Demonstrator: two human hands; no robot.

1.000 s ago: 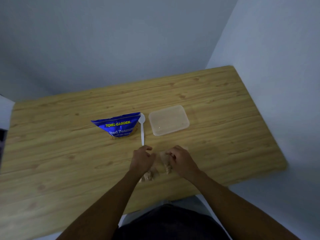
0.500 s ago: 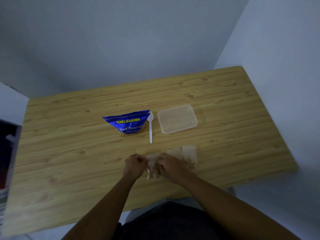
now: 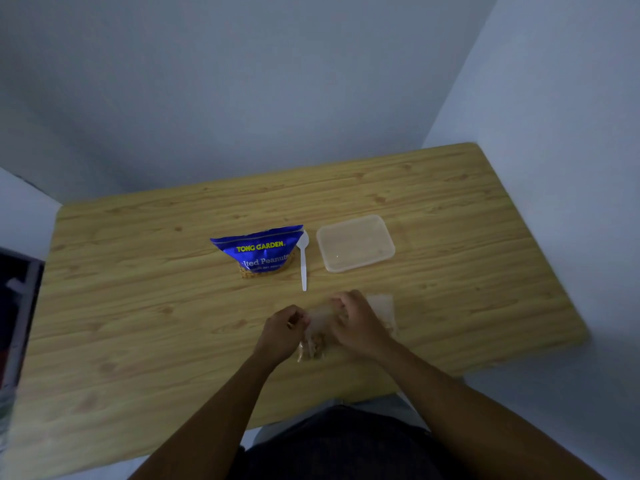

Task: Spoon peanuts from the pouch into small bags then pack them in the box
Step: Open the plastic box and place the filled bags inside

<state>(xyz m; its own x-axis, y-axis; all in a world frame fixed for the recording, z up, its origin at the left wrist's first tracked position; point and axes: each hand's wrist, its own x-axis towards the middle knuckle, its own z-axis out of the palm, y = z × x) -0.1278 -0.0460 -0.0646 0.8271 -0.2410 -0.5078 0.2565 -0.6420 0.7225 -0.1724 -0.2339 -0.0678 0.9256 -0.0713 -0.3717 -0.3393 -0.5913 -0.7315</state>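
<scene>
A small clear bag (image 3: 313, 336) with peanuts in its lower end lies near the table's front edge. My left hand (image 3: 282, 332) pinches its left top corner and my right hand (image 3: 356, 323) pinches its right top side. Another small clear bag (image 3: 384, 311) with peanuts lies just right of my right hand. Farther back stands the blue peanut pouch (image 3: 261, 251), with a white plastic spoon (image 3: 303, 261) lying beside it on the right. The clear plastic box (image 3: 355, 242) sits to the right of the spoon, with its lid on.
All of this rests on a wooden table (image 3: 138, 306) pushed into a corner of grey walls. A dark object (image 3: 17, 306) stands past the table's left edge. The right table edge runs close to the wall.
The camera view shifted to the left, then steadied. My hands moved slightly apart along the top of the small bag, and the second bag became visible at the right.
</scene>
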